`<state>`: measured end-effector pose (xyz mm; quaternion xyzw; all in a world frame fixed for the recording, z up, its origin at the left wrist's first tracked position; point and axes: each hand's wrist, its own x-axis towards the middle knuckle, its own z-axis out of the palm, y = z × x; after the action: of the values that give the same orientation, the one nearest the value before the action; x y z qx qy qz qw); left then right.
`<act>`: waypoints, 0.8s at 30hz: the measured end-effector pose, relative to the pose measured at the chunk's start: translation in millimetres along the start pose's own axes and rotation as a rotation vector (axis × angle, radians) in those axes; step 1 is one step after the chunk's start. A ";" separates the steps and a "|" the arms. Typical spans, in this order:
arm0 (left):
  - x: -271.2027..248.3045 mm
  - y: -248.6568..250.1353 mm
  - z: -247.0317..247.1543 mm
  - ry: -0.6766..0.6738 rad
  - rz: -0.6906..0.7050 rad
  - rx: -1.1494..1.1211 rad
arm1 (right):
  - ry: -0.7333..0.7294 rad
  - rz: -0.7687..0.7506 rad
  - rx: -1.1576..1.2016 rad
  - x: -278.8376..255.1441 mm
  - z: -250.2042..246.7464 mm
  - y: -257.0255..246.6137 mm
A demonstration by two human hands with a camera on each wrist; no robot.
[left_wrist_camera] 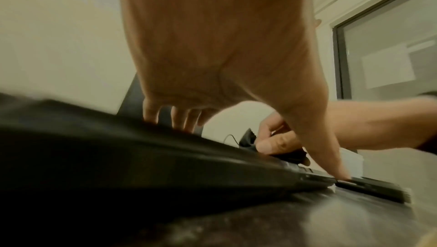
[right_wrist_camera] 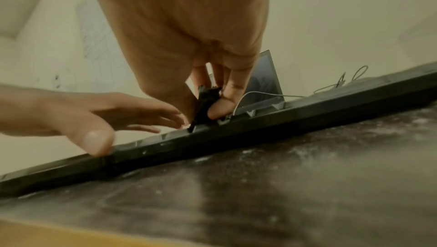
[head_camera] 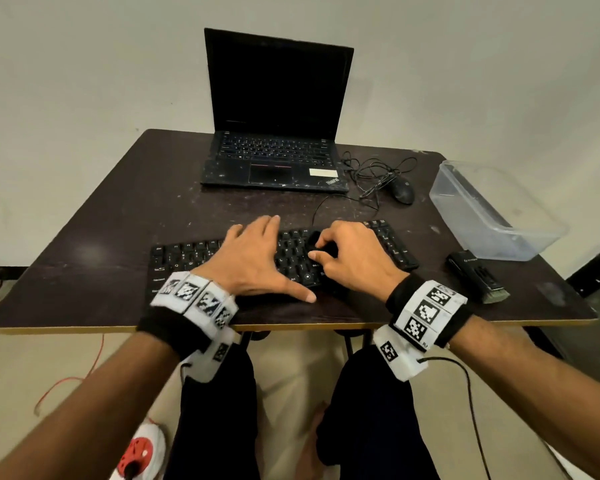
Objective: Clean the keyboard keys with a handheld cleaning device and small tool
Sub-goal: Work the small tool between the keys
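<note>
**Small tool down in the keys — watch the keycaps**

Ok, I'm watching live. Keyboard (head_camera: 284,258) sits at the near-centre of the table (head_camera: 118,220), in front of the laptop (head_camera: 278,133). Left hand (head_camera: 253,258) lies flat across the kb's left-middle, fingers straight and spread, thumb (head_camera: 303,295) planted on the front edge. It's pinning the board, not gripping anything.

Right hand (head_camera: 350,258) is curled tight round a small black tool (right_wrist_camera: 205,103), pinched btwn thumb and fingers, tip pushed down among the keys mid-board. Can't tell exactly what the tool is: dark, ragged top, mostly hidden by the fingers.

The handheld cleaning device (head_camera: 478,277) w/ its brush end lies untouched on the table to the right, just beside the clear plastic tub (head_camera: 492,209). So I'd judge we're on the small-tool step, device pass not yet done.

Risks as I see them:
- Tool tip looks wedged at a key edge. Too much lever and a keycap pops or a clip snaps.
- Pinch is short and high up. A slip sends the tip skating across neighbouring caps.
- If the left hand lifts, the kb prob slides toward the table edge under the right hand's push.
- Kb cable (head_camera: 317,211) trails back toward the mouse (head_camera: 402,192) and its tangled cord; a shove could drag that lot.
</note>
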<state>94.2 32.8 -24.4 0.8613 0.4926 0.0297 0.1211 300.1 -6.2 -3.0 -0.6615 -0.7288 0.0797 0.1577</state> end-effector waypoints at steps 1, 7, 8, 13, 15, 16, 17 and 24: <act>7.8 6.8 4.0 -0.018 0.007 0.011 | 0.001 -0.020 -0.006 -3.2 0.9 -0.9; 10.4 -2.2 17.3 0.016 0.021 0.025 | 0.026 -0.016 -0.035 -15.0 -5.2 10.0; 10.1 -3.4 16.4 0.013 0.017 0.026 | 0.054 0.016 -0.016 -15.0 -7.1 12.2; 1.1 -12.2 17.5 0.009 0.008 0.017 | 0.041 -0.095 0.047 -37.6 6.7 -2.4; -5.3 -14.8 19.9 0.013 0.002 0.002 | 0.079 -0.028 0.094 -35.8 4.8 4.1; -6.8 -15.4 20.1 0.011 0.000 -0.006 | 0.108 0.003 0.110 -35.2 2.9 6.0; -7.7 -15.0 20.2 0.011 0.000 -0.007 | 0.129 0.003 0.106 -37.3 4.1 4.1; -9.3 -12.2 19.1 0.016 0.005 -0.020 | 0.147 -0.036 0.123 -46.9 11.1 -2.7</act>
<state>82.4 27.4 -45.1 0.8610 0.4910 0.0419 0.1256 297.4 -51.9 -18.4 -0.6415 -0.7207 0.0729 0.2525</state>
